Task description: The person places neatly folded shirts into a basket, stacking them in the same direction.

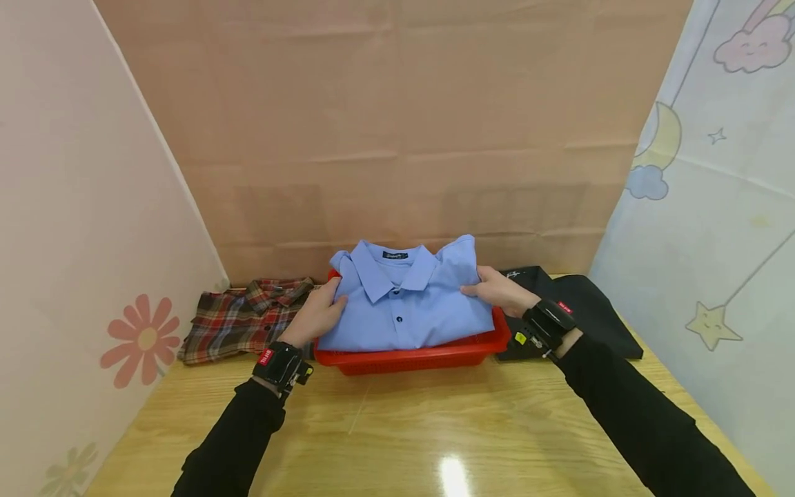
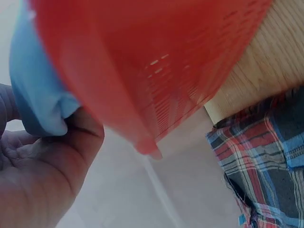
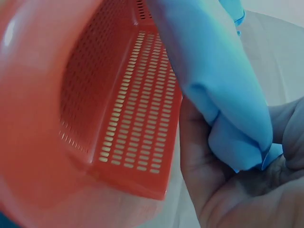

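A folded light blue collared shirt [image 1: 404,304] lies level over the red plastic basket [image 1: 410,362], its collar toward the back. My left hand [image 1: 317,312] grips the shirt's left edge, thumb on top; in the left wrist view the blue cloth [image 2: 38,90] is pinched beside the basket's rim. With my right hand [image 1: 502,291] I hold the opposite edge, and the right wrist view shows the bunched cloth [image 3: 223,95] between thumb and fingers. Below the cloth there, part of the basket's slotted inside [image 3: 137,109] shows.
To the left of the basket lies a folded plaid shirt [image 1: 239,321]. A folded black garment [image 1: 577,310] lies to the right. Both rest on the wooden table [image 1: 397,428], with a brown paper-like backdrop [image 1: 397,124] behind and patterned panels at either side.
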A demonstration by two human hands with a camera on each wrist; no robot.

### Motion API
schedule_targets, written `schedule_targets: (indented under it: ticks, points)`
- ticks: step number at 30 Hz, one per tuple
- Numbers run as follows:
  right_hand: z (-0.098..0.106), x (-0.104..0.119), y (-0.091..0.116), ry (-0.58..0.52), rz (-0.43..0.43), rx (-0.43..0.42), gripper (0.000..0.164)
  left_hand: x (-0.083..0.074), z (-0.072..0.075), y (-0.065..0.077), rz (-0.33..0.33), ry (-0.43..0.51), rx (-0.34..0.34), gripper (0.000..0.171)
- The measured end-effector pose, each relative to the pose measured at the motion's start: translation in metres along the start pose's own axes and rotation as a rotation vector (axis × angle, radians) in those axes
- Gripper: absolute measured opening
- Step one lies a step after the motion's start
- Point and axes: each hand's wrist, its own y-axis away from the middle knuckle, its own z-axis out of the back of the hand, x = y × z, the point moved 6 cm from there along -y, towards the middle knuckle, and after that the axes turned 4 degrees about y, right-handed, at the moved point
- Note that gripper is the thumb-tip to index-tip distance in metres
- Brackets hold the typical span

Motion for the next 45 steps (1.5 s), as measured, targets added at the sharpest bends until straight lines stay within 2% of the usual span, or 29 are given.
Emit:
schedule_targets:
  ticks: [8,11,18,23,28,33,38,42,45]
  points:
    - [-0.004,-0.007,-0.007,0.038,0.003,0.013,0.058,-0.001,-0.013,-0.007,-0.015,-0.058,-0.008,0.048]
    - [-0.009,-0.012,-0.011,0.052,-0.017,0.024,0.06,0.001,-0.019,-0.01,-0.014,-0.086,0.013,0.048]
    - [-0.015,-0.018,-0.017,0.087,-0.061,0.032,0.061,0.009,-0.029,-0.015,0.031,-0.102,0.049,0.05]
    - [-0.015,-0.02,-0.018,0.163,-0.123,0.033,0.067,0.009,-0.036,-0.018,0.032,-0.146,0.08,0.051]
    - [-0.016,-0.018,-0.018,0.236,-0.137,0.052,0.069,0.009,-0.04,-0.018,0.06,-0.18,0.105,0.051]
    - [-0.017,-0.017,-0.015,0.261,-0.099,0.05,0.066,0.007,-0.04,-0.017,0.061,-0.226,0.112,0.05]
    - [-0.013,-0.016,-0.013,0.368,-0.037,-0.005,0.067,0.007,-0.041,-0.015,0.067,-0.257,0.135,0.056]
    - [-0.009,-0.006,-0.009,0.532,0.121,-0.105,0.069,0.006,-0.041,-0.011,0.052,-0.282,0.143,0.054]
    - [-0.01,0.003,-0.003,0.66,0.275,-0.169,0.062,0.003,-0.04,-0.008,-0.003,-0.323,0.121,0.045]
